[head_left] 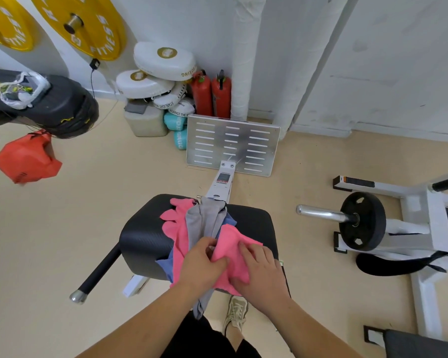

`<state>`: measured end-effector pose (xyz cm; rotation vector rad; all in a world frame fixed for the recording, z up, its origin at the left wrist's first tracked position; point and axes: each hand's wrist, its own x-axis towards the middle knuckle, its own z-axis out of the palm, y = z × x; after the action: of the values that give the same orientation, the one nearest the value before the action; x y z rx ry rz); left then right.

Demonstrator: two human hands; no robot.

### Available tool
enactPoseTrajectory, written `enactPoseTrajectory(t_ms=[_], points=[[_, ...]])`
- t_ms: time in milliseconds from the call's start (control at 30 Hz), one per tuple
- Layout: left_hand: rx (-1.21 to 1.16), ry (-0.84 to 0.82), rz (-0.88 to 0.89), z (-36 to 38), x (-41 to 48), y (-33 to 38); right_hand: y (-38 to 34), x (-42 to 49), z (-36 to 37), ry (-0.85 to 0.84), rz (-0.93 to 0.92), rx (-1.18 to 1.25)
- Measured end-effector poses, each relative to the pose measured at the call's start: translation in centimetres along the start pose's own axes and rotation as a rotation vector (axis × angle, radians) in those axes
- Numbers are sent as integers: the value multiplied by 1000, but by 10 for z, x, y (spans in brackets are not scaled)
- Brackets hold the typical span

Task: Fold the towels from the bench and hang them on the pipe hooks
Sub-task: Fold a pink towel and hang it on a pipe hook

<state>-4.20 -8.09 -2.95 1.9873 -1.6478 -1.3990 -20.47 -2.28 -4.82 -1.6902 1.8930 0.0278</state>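
Left hand [204, 264]: we see fingers curled, pinching the pink towel [230, 245].
Right hand [261, 270]: fingers nearly flat, pressing the same towel.
Towel position: we note it on the bench pad [145, 241], over the grey towel [204, 220].

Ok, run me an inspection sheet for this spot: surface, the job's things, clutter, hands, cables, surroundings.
Surface: black padded bench, towels heaped along its middle.
Job's things: front pink towel on top of the heap; rear pink towel, grey towel and blue towel unfolded; pipe hooks not seen.
Clutter: white boxing pads and red extinguishers stacked in the corner.
Grippers: left hand pinches the front pink towel; right hand rests on it.
Cables: black cord hangs down the wall.
Surroundings: yellow plates on the wall; black weight plate on a white frame at right.
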Motion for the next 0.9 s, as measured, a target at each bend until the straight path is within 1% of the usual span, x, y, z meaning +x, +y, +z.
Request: enactPoseTrajectory(t_ms=[100,167,267,300,333,433,500,567,667,733,833,900], points=[[14,-21,75,0,-6,4,-2,1,9,86,-28,-69],[30,-51,112,1,-12,5,-2,0,5,134,21,-50],[36,-65,150,4,-19,11,3,-6,-4,114,95,-12],[45,-63,162,6,-21,15,7,-8,-7,92,106,47],[59,-59,177,9,-23,18,9,-10,-10,46,123,170],[54,-57,195,24,-25,24,18,-13,-18,-50,224,658],[54,-95,181,39,-26,25,23,-14,-18,-65,307,807],[113,-144,179,54,-26,25,26,-15,-18,-28,374,899],[195,-217,244,69,-32,28,24,-15,-23,94,432,969],[241,-246,265,73,-32,29,26,-14,-23,111,470,981],[316,-135,226,67,-25,25,32,-12,-21,85,510,892],[322,-48,145,60,-19,20,33,-10,-23,80,510,834]])
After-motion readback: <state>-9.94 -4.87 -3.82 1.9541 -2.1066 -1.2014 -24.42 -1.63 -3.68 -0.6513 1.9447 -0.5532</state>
